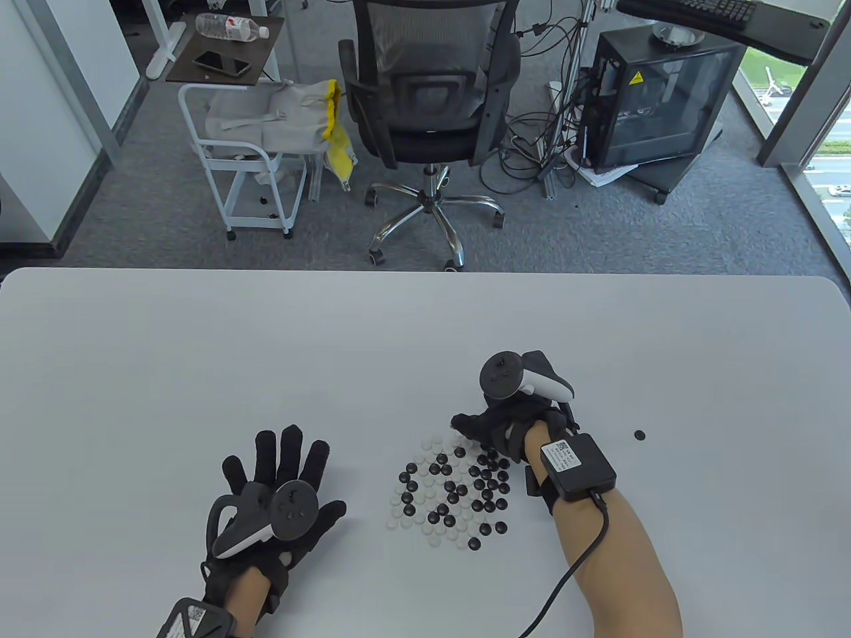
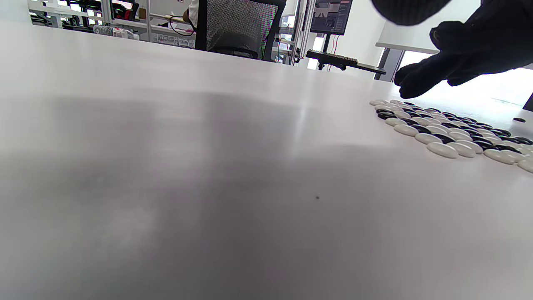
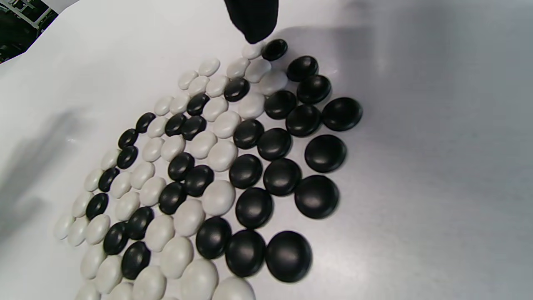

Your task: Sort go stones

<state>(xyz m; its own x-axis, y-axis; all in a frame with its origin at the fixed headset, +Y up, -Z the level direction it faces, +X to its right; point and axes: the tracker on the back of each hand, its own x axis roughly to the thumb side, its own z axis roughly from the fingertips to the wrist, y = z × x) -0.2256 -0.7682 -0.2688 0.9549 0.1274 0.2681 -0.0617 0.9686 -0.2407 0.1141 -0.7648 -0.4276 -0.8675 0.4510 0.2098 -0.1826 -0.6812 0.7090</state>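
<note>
The right hand (image 1: 495, 432) reaches down onto the far edge of the cluster of Go stones (image 1: 452, 492), its fingers bent toward the table. In the right wrist view one gloved fingertip (image 3: 253, 21) comes down on a white stone (image 3: 252, 50) at the cluster's far end, just beside a small black stone (image 3: 275, 49). Whether any stone is pinched cannot be told; the fingertip seems only to touch.

The cluster lies on the white table (image 1: 199, 345), black and white stones packed side by side in one layer. Its side nearest the right wrist is mostly black; the opposite side is mostly white with black ones mixed in. A single black stone (image 1: 639, 435) sits well apart from the cluster, beyond the right wrist.

The left hand (image 1: 279, 495) lies flat on the table on the other side of the cluster, near it but not touching, fingers straight and spread, holding nothing.

Beyond the table's far edge, away from the cluster, stand an office chair (image 1: 429, 100), a white cart (image 1: 246, 146) and a computer case (image 1: 658, 100).
</note>
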